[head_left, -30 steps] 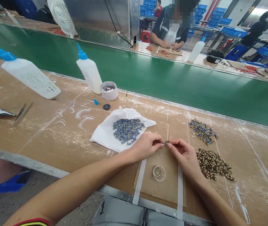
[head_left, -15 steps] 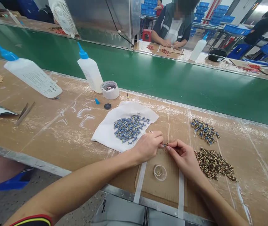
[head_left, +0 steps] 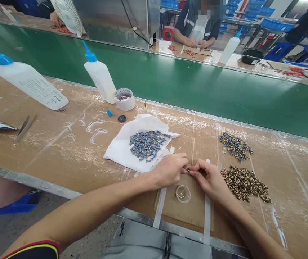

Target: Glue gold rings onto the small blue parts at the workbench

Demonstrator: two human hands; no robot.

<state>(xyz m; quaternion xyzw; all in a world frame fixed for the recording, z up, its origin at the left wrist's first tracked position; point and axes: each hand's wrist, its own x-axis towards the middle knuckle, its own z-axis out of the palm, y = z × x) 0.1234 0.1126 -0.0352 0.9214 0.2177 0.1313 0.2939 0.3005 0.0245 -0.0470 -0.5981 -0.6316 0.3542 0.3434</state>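
My left hand [head_left: 171, 168] and my right hand [head_left: 206, 176] meet fingertip to fingertip over a taped cardboard piece [head_left: 184, 214]. Pinched between them is a tiny dark and blue part [head_left: 188, 169], mostly covered by the fingers. Just below sits a small clear cup [head_left: 183, 194] with a little pale liquid in it. To the left, a heap of small blue and yellow parts [head_left: 146, 144] lies on a white sheet [head_left: 116, 148]. Right of my right hand are a pile of black and gold pieces [head_left: 247, 183] and, behind it, a pile of blue and gold pieces [head_left: 235, 146].
Two white squeeze bottles [head_left: 32, 84] with blue tips and a tape roll [head_left: 124, 99] stand along the back left. Tweezers [head_left: 26, 128] lie at the left. Beyond runs a green conveyor belt [head_left: 154, 82]. A co-worker [head_left: 197, 28] sits across it, near another bottle [head_left: 230, 49].
The camera view has shifted slightly. Both hands stay joined at the tiny part with little movement. A person's hand has come into view by the fan at the upper left.
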